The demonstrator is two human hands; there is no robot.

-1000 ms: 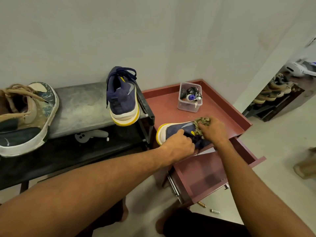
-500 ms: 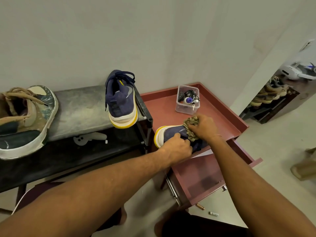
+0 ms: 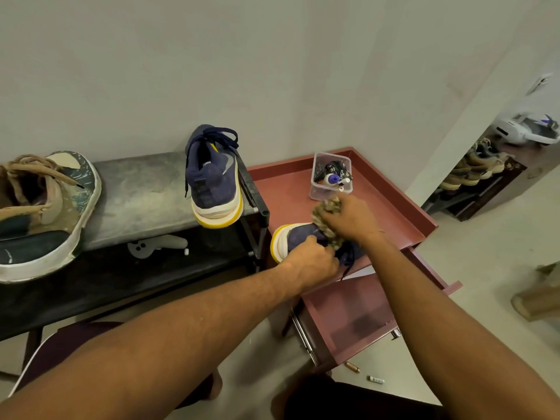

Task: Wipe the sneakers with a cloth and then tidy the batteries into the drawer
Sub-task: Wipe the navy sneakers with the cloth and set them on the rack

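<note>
A navy sneaker with a white and yellow sole lies on the red cabinet top. My left hand grips its near side. My right hand clutches a crumpled olive cloth against the shoe's upper. Its matching navy sneaker stands heel-out on the grey shoe rack. Below the cabinet top a red drawer is pulled open. Two small batteries lie on the floor by the drawer's front.
A clear plastic tub with small items sits at the back of the cabinet top. A tan and green sneaker rests at the rack's left. A white controller lies on the lower shelf. More shoes fill a rack at right.
My right hand with the cloth has slid from the shoe's middle toward its far side, nearer the plastic tub. My left hand keeps its hold on the shoe.
</note>
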